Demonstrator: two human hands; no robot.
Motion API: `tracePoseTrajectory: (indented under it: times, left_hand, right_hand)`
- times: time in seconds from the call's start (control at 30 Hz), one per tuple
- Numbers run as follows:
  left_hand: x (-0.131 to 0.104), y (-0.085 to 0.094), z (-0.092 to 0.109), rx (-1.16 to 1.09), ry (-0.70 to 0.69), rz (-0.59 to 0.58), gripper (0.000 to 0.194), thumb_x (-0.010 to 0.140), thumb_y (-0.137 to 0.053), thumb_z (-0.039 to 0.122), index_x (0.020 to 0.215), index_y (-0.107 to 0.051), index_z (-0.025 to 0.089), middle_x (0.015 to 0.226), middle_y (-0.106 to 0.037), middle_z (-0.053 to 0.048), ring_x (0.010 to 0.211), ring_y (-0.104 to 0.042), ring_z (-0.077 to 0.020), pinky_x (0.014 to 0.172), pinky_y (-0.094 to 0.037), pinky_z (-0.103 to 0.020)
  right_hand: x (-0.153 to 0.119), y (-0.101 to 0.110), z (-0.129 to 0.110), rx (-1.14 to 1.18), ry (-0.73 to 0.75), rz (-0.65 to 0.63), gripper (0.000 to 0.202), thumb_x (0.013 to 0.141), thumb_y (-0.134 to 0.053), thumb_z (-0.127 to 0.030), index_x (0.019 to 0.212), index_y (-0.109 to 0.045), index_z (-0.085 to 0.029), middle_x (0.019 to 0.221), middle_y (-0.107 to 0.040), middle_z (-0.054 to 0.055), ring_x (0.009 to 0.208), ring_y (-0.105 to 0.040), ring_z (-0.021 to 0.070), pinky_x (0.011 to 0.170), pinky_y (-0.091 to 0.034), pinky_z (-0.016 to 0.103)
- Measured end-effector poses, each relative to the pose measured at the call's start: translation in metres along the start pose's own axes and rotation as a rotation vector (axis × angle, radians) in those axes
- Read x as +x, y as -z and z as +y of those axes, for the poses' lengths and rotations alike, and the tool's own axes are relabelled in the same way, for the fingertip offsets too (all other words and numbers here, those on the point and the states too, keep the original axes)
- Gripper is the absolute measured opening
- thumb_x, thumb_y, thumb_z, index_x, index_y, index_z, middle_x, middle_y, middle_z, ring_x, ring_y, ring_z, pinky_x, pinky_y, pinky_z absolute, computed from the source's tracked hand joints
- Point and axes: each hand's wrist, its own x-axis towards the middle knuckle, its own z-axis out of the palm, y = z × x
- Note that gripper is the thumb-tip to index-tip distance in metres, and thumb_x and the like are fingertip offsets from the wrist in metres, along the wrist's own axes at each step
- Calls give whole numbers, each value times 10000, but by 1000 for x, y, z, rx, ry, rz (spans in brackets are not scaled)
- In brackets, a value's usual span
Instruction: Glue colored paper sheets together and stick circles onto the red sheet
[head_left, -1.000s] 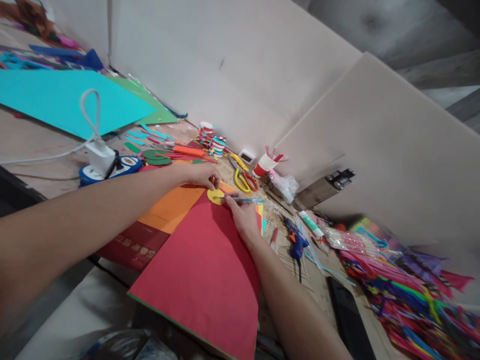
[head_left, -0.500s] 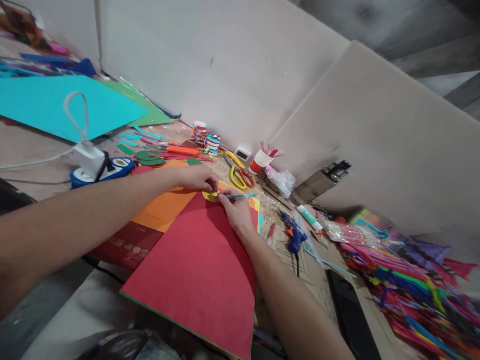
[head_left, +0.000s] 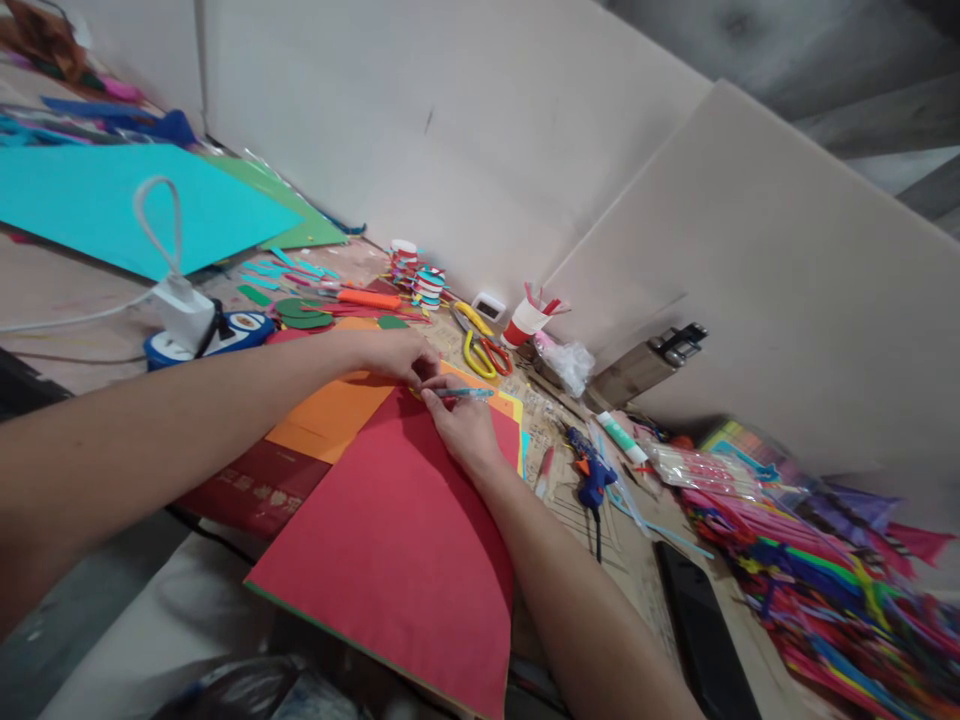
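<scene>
**Trainee:** What has just changed at my hands?

**Instructor:** Your left hand (head_left: 405, 356) and right hand (head_left: 465, 428) now meet. A second ago the yellow disc (head_left: 415, 391) lay exposed between them; only a sliver shows now. For the work in hand, this means you probably cannot check the contact between pen (head_left: 459, 393) and disc from this angle.

**Trainee:** State of each grip?

**Instructor:** Your right fingers are clamped on the pen. Your left fingertips are bent over the disc; you cannot tell whether they pinch it or only press.

**Trainee:** Where is the pen, and which way does it point?

**Instructor:** It is above the far end of the red sheet (head_left: 405, 530), which extends past the near edge of the table (head_left: 75, 285). Its long axis runs nearly level across your view. The rear end points right; the writing end, hidden by your fingers, appears directed left, toward your left hand.
</scene>
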Motion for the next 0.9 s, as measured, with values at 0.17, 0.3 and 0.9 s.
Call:
tracePoseTrajectory:
  times: [0.17, 0.3, 0.9]
  left_hand:
    - [2, -1, -2, 16, -2, -6, 232, 692, -611, 123, 877, -731, 197, 739, -702, 32, 668, -598, -100, 575, -374, -161]
    - [2, -1, -2, 37, -11, 7, 220, 688, -611, 115, 857, -729, 192, 727, -696, 30, 655, -588, -96, 562, -361, -160]
    - [-2, -2, 3, 43, -188, -53, 212, 747, -603, 107, 808, -760, 235, 756, -704, 26, 745, -580, -111, 671, -366, -166]
  right_hand:
    - [1, -1, -1, -25, -18, -13, 112, 856, -552, -260, 871, -657, -223, 833, -695, 6, 745, -611, 147, 725, -462, 290]
    - [1, -3, -1, -33, -13, -15, 105, 854, -554, -253, 864, -654, -222, 829, -696, 7, 739, -609, 144, 731, -462, 290]
    - [-4, 9, 6, 31, -86, -6, 117, 832, -539, -247, 780, -640, -218, 745, -676, -3, 704, -604, 148, 703, -456, 273]
